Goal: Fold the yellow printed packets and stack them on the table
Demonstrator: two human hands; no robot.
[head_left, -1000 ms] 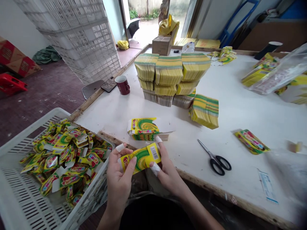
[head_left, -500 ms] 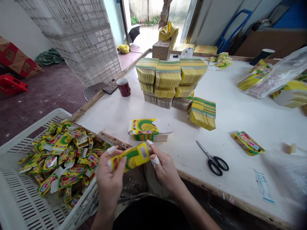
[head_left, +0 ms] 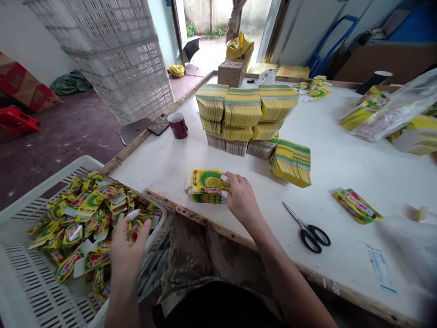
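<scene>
The right hand (head_left: 241, 196) pinched a carton (head_left: 206, 179) atop the stack (head_left: 206, 198); the left hand (head_left: 127, 248), fingers apart, hung over the crate (head_left: 13, 236).

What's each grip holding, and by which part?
The right grip holds one or more stacked cartons by the right end; the left grip, blurred, appears empty.

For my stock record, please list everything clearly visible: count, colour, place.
Table: one, white, centre
Basket: one, white, left
Small boxes: many, multicoloured, in basket
Carton pile: one, multicoloured, near edge
Carton bundles: several, yellow, mid-table
Mug: one, maroon, table's left
Phone: one, dark, beside mug
Scissors: one, black-handled, right front
Packet: one, multicoloured, right
Crates: several, white, back left
Cardboard box: one, brown, far end
Umbrella: one, black, doorway
Plastic bag: one, clear, right
Left hand: one, white-taped, above basket
Right hand: one, white-taped, at carton pile
</scene>
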